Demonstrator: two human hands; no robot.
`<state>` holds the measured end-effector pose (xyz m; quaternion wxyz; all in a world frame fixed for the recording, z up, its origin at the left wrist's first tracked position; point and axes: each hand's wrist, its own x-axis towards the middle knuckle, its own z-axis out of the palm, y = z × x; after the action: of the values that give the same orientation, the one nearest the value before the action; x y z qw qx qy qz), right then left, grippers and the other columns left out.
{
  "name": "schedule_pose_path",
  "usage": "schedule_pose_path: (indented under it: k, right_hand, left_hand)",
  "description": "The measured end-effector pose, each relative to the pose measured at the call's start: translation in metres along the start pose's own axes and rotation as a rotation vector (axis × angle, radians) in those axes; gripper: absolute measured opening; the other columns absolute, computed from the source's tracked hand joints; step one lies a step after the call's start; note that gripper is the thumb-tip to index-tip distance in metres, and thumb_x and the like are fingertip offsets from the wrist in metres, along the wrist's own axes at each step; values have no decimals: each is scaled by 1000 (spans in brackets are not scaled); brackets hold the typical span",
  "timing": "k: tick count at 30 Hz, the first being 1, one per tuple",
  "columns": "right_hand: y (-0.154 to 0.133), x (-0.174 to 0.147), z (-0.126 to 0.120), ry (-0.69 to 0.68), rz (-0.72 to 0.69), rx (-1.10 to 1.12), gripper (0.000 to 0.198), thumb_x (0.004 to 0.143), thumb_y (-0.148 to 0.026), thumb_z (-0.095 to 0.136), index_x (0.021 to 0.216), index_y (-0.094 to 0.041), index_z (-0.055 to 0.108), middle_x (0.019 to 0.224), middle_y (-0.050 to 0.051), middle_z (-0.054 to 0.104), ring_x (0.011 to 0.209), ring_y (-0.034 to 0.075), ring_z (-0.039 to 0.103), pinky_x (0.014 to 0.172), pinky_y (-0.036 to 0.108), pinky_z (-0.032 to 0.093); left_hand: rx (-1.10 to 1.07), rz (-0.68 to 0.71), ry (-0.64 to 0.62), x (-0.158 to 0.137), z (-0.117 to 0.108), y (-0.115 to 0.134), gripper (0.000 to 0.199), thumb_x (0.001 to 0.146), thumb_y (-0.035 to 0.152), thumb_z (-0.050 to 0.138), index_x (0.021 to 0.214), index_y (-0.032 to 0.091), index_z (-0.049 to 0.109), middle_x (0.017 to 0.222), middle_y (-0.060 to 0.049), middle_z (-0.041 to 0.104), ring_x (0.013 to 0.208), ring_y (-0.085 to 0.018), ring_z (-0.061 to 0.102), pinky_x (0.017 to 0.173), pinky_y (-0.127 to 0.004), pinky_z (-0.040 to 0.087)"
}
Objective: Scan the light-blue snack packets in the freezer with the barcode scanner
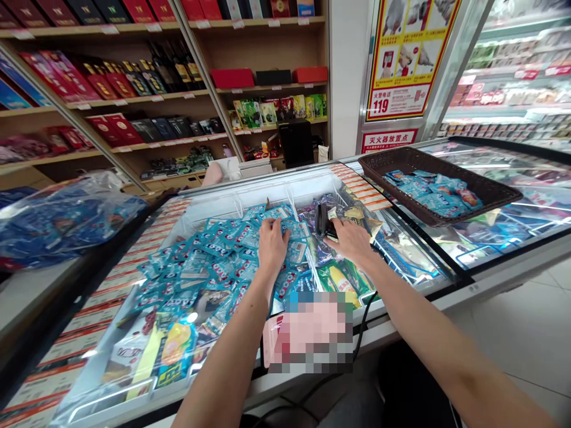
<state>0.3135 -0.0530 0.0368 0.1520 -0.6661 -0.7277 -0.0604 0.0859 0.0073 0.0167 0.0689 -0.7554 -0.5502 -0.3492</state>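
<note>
- The handling of the blue packets (223, 246) seems to be only partway: one small portion is lying inside the basket (439, 211), while a much larger heap is spreading on the left side of the freezer (294, 184). Which packets are already finished and which are remaining, the view is not showing.
- The left hand (273, 246) is resting on the right part of this heap. Its fingers are bending downwards and staying near to one another; whether they are pinching a packet, one cannot tell.
- The right hand (352, 239) is holding a dark device (322, 220), with thumb and fingers closing around its near end. A black cable (366, 321) is running down near this wrist.
- The brown woven basket is standing on the glass at the right, well apart from both hands. It is containing a loose layer of blue packets, and much of its bottom is remaining bare.
- The freezer is containing other bags too: green bags (341, 279) with a yellow picture are lying beyond the white wire divider (311, 264), and purple bags (328, 252) are lying beside the device.
- A clear plastic bag (71, 217) at the far left is containing many blue packs; whether they are the same kind, one cannot tell.
- A pink item (307, 330), partly blurred, is lying on the front edge, between the forearms.
</note>
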Motion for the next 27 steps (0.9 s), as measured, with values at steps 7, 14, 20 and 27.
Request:
schedule_pose_path:
  k: [7,14,20,27]
  right_hand:
    - [-6,2,7,82,9,53,84,83,-74,33,142,-13,38,119,20,58,112,34,50,91,44,36]
    - [0,10,0,297,48,220,58,96,-51,28,142,-19,39,121,14,58,112,28,50,91,40,36]
    - [-4,14,-33,305,-54,222,60,93,-40,41,147,-16,30,104,12,62,98,26,54,87,37,40]
    - [-8,-3,-68,261,-87,306,73,88,-30,48,152,-20,13,83,3,62,80,20,57,76,30,43]
  left_hand:
    - [-355,-117,-138,21,-8,-6,49,90,35,44,134,14,45,85,-6,56,75,-17,53,75,-33,48]
    - [-300,44,-247,40,-37,3,72,85,25,49,149,21,16,74,3,51,62,-11,48,62,-23,38]
    - [-26,94,-254,52,-47,14,75,85,24,46,151,25,10,80,-1,56,61,-12,47,57,-22,32]
    - [-170,13,-164,56,-64,29,76,84,26,46,151,24,8,67,4,49,57,-11,46,56,-21,32]
